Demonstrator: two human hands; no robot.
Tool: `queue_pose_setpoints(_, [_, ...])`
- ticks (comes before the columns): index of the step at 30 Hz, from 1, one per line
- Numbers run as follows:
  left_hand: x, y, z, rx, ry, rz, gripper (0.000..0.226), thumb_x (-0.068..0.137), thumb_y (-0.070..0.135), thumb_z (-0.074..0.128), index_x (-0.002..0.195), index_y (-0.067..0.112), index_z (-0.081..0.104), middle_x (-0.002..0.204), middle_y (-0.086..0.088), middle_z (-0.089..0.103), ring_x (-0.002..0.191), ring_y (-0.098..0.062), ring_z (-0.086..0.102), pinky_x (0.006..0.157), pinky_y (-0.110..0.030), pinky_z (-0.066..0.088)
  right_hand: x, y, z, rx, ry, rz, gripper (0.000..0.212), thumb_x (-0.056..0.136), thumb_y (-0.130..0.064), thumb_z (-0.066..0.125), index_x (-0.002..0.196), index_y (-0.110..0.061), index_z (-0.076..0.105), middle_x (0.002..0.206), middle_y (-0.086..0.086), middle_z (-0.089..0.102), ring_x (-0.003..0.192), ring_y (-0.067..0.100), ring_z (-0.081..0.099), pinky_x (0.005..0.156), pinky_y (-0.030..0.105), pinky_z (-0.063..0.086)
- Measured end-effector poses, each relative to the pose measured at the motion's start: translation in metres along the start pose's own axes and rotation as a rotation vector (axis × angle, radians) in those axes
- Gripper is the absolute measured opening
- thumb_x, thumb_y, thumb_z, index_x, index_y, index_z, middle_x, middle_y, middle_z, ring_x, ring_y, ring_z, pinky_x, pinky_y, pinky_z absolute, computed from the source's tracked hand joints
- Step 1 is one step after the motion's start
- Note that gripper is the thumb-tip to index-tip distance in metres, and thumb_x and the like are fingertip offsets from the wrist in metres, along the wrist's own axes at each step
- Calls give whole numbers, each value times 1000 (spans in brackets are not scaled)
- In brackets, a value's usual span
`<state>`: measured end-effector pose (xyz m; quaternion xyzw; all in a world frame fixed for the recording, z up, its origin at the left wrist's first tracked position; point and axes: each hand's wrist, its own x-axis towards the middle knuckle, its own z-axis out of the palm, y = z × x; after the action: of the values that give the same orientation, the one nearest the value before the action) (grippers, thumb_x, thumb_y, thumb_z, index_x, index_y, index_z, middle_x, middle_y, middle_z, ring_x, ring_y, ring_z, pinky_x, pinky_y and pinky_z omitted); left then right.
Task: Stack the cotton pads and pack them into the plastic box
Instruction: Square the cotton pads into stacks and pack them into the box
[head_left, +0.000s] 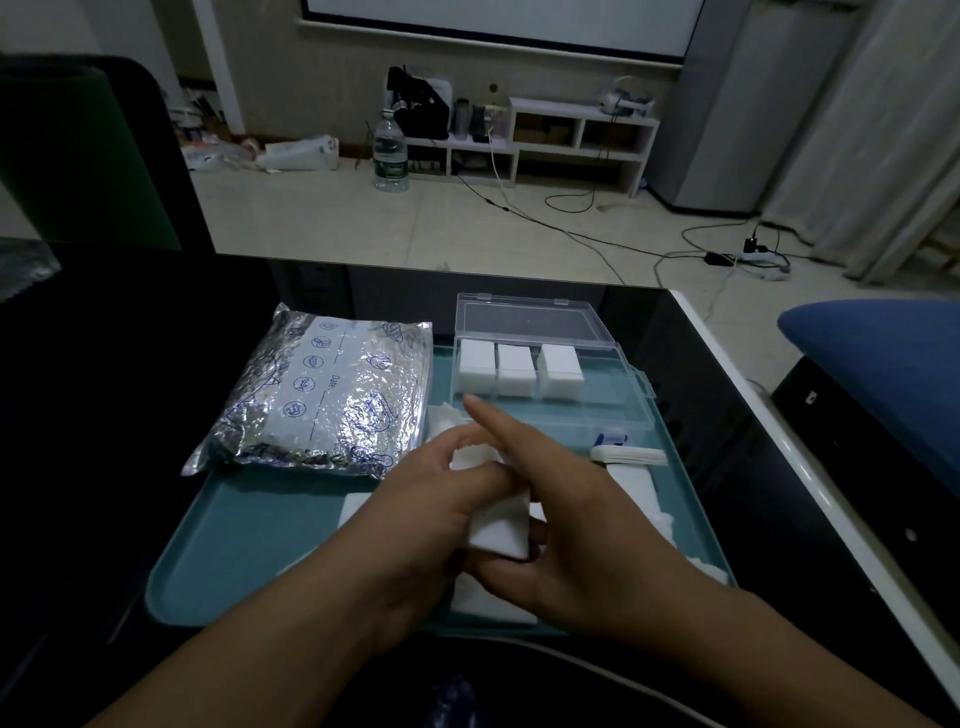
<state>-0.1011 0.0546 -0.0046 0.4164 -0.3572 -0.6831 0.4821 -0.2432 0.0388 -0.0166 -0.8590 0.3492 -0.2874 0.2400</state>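
Two hands meeting on one stack of cotton pads (498, 525) above the teal tray (249, 540): left hand (415, 514) curled round it in a firm grip, right hand (561, 525) pinching from the other side, forefinger straight. Squaring-up step, by the look. Next, probably: carry forward into the open plastic box (592, 410), right of three stacks already packed, keeping edges flush.

Dim room, tiled floor (363, 218), white shelf (571, 135)

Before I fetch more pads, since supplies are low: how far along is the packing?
Done: three pad stacks stand in the open plastic box. In hand: the left hand and right hand grip another stack. Left: loose pads lie on the teal tray.
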Motion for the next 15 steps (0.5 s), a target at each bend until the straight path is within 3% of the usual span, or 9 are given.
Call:
queue_pose_setpoints(4, [3, 5, -2, -55, 119, 11, 41, 91, 0, 56, 124, 23, 59, 80, -11, 72, 57, -23, 64, 52, -32, 52, 0, -1, -20, 43, -2, 120, 83, 79, -48, 72, 149, -37, 28, 134, -23, 49, 123, -11, 43, 98, 5, 33])
queue_pose_setpoints(7, [4, 11, -6, -83, 189, 24, 39, 90, 0, 56, 117, 27, 62, 70, -3, 71, 58, -17, 66, 48, -29, 53, 3, 14, -40, -63, 81, 211, 50, 84, -48, 59, 132, -37, 52, 115, -23, 60, 110, -10, 52, 95, 13, 43])
queue_pose_setpoints(9, [5, 13, -9, -99, 198, 12, 29, 93, 1, 54, 110, 23, 64, 72, -2, 71, 60, -18, 67, 49, -28, 53, 4, 25, -45, -225, 71, 284, 36, 88, -41, 56, 123, -35, 58, 106, -24, 60, 102, -9, 52, 92, 11, 41])
queue_pose_setpoints(11, [4, 15, -9, -120, 203, 4, 20, 94, 3, 53, 101, 18, 63, 74, -4, 71, 56, -18, 65, 50, -28, 52, 1, 34, -44, -380, -2, 319, 31, 91, -36, 57, 122, -33, 60, 108, -22, 58, 104, -6, 49, 88, 6, 33])
queue_pose_setpoints(15, [4, 15, -6, -179, 211, 9, 7, 94, 8, 56, 97, 13, 60, 74, -7, 68, 51, -17, 53, 50, -27, 47, 3, 31, -32, -479, -162, 359, 38, 96, -42, 51, 131, -29, 54, 127, -10, 57, 118, 10, 43, 101, 24, 33])
